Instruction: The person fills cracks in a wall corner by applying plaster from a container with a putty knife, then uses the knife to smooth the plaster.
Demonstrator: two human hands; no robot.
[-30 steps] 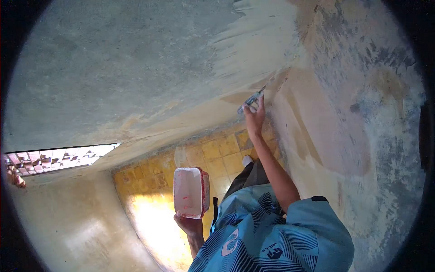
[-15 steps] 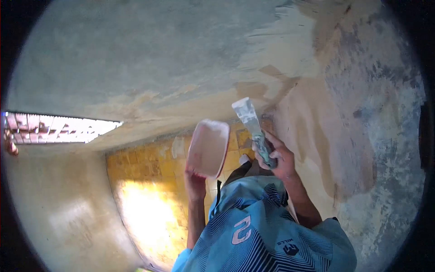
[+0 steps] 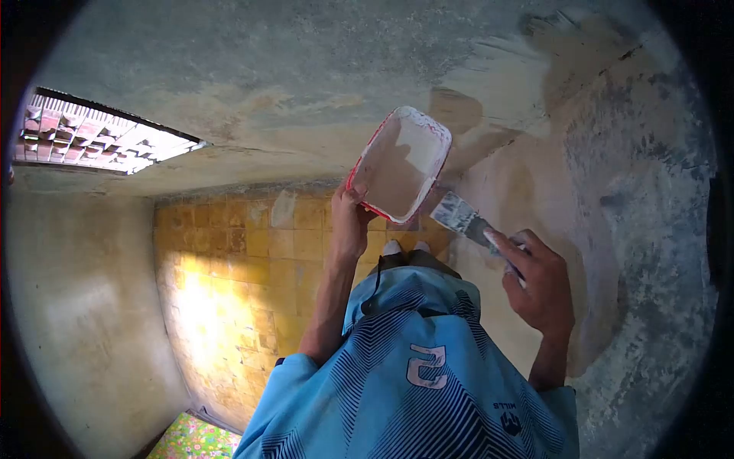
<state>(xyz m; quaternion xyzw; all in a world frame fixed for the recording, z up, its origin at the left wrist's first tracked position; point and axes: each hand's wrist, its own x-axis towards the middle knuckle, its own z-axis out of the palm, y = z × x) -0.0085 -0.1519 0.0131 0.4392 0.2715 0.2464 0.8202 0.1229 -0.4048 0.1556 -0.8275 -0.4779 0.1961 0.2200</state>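
Observation:
My left hand point(image 3: 352, 218) grips the near-left edge of a red and white plastic tub point(image 3: 372, 164), raised and tilted so its inside faces me. Smooth beige paste lies in the tub, and dried white residue coats its rim. In my right hand point(image 3: 539, 279) is a putty knife point(image 3: 459, 214), fingers closed around its handle. The knife's blade points up and left, smeared with whitish paste, close to the tub's lower right corner but apart from it.
Ahead rises a grey wall point(image 3: 306, 92) with patches of beige coating. Another patchy wall point(image 3: 650, 229) stands close on my right. Yellow tiles point(image 3: 290, 237) cover the floor. A barred window opening point(image 3: 99, 134) is at left, and a flowered cloth point(image 3: 195, 440) lies bottom left.
The tub has moved up and to the right in view. My right hand has shifted right and down, and the putty knife has tipped from near upright to slanting left.

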